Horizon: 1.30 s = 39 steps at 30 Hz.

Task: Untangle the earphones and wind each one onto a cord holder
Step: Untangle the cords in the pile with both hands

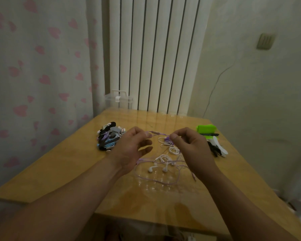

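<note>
A purple earphone cord is stretched between my two hands above the wooden table. My left hand pinches one end of that stretch between thumb and forefinger. My right hand pinches the other end, near a purple knot. Below them the purple cord loops over the table, tangled with white earphones whose two buds lie side by side. A pile of wound earphones on dark holders lies to the left. Spare black and white cord holders lie to the right.
A green box with a black pen in front of it sits at the table's right rear. A clear plastic case stands behind the table by a white radiator. A curtain with pink hearts hangs on the left.
</note>
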### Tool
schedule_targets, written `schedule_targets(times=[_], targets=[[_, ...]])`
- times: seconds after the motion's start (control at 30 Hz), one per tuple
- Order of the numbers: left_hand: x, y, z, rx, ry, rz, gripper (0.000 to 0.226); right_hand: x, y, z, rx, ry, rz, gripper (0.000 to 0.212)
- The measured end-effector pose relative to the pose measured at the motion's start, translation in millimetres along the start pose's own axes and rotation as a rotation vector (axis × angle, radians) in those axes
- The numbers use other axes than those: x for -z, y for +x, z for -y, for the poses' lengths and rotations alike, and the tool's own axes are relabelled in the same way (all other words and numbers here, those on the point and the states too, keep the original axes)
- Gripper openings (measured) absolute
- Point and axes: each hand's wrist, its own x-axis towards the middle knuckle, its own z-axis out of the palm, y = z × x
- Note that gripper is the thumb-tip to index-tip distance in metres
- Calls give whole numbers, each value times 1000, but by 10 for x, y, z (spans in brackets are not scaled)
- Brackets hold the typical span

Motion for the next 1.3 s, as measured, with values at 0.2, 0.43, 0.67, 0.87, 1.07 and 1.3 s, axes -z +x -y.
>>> schedule_targets(times=[0.2, 0.43, 0.67, 0.87, 1.07, 1.3], targets=[[-90, -17, -36, -111, 16, -2, 9, -27, -46, 9, -32, 14, 24, 8], [-170, 5, -18, -165, 234, 42, 0, -51, -1, 71, -108, -10, 134, 19], [-103, 24, -87, -123, 356, 149, 10, -1, 174, 138, -319, 113, 290, 15], [146, 76, -209, 76, 323, 403, 6, 51, 216, 137, -529, 580, 207, 19], [440, 135, -333, 84, 525, 249, 31, 325, 312, 49, -586, 663, 167, 15], [531, 297, -665, -13, 515, 196, 30, 333, 293, -228, -461, 3, 149, 20]])
